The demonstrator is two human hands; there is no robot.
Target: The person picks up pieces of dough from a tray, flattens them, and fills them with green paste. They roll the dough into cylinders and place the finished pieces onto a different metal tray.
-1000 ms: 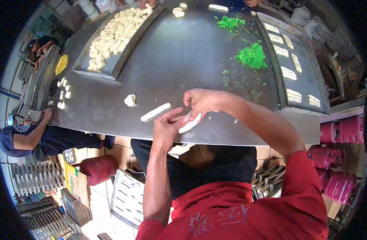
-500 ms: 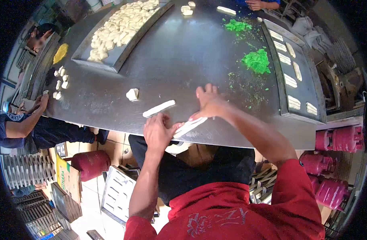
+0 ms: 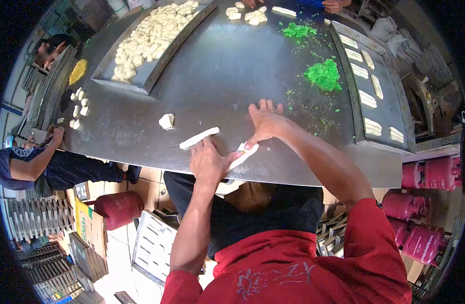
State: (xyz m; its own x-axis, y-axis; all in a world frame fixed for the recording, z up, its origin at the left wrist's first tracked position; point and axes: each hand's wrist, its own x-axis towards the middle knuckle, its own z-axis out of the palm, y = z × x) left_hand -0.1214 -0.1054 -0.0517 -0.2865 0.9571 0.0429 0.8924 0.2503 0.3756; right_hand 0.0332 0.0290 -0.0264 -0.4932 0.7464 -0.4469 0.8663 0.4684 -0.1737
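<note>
Near the front edge of the steel counter [image 3: 227, 76], both hands press flat on a strip of white dough [image 3: 244, 154] lying on the metal. The left hand [image 3: 208, 161] covers the strip's lower end with its fingers loosely spread and nothing gripped. The right hand [image 3: 265, 121] lies palm down with the fingers stretched out, its thumb side touching the strip's upper end, also gripping nothing. Just beside the left hand lies a second rolled strip [image 3: 199, 138], apart from the first. A small dough lump [image 3: 166, 121] sits a little further left.

Farther back on the left, a long tray [image 3: 136, 83] holds many pale dough pieces. On the right, another tray [image 3: 395, 106] carries several finished rolls set apart from one another. Between the 2 trays lies a heap of bright green filling [image 3: 323, 74], with a smaller green heap [image 3: 297, 31] behind it and crumbs scattered about. Along the counter's left edge sit small dough bits [image 3: 78, 109] and a yellow mound [image 3: 77, 71], near another person's hand [image 3: 56, 135]. Pink gas cylinders [image 3: 430, 175] stand on the floor at right.
</note>
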